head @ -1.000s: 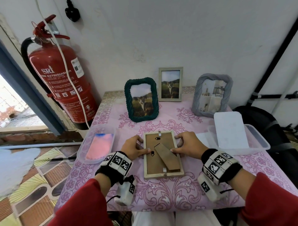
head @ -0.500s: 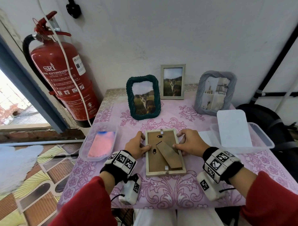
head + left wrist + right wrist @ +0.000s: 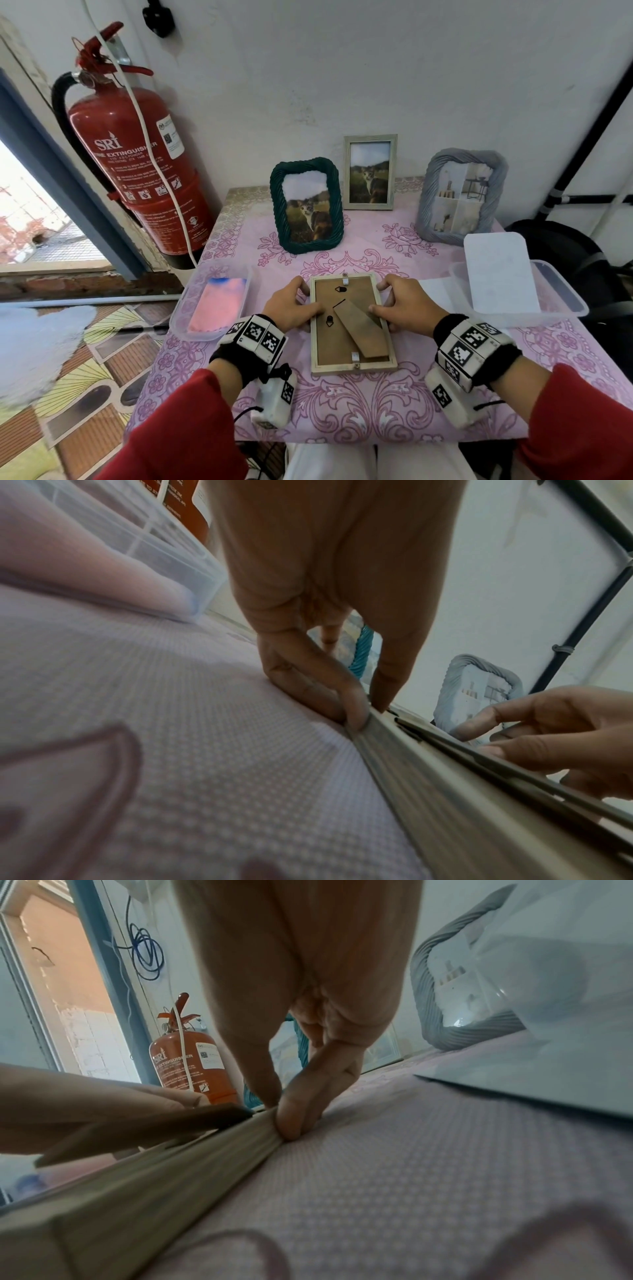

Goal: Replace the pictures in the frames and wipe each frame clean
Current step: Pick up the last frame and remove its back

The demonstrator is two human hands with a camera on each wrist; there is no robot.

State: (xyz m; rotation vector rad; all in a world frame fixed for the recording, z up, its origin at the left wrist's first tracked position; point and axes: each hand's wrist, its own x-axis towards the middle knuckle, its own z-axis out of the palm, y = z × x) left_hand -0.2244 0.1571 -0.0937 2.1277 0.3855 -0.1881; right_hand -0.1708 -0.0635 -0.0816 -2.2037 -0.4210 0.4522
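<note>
Both hands, the left hand (image 3: 291, 308) and the right hand (image 3: 407, 306), pinch the long sides of a pale frame (image 3: 352, 367) lying face-down near the bench (image 3: 376, 411) front edge, thumbs on its brown backing, fingers curled against its outer rims.

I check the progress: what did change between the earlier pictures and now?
Almost nothing. The left hand and right hand still grip the sides of the face-down frame; its back clips remain closed. The three standing frames, cloth tray and paper tray stayed.
</note>
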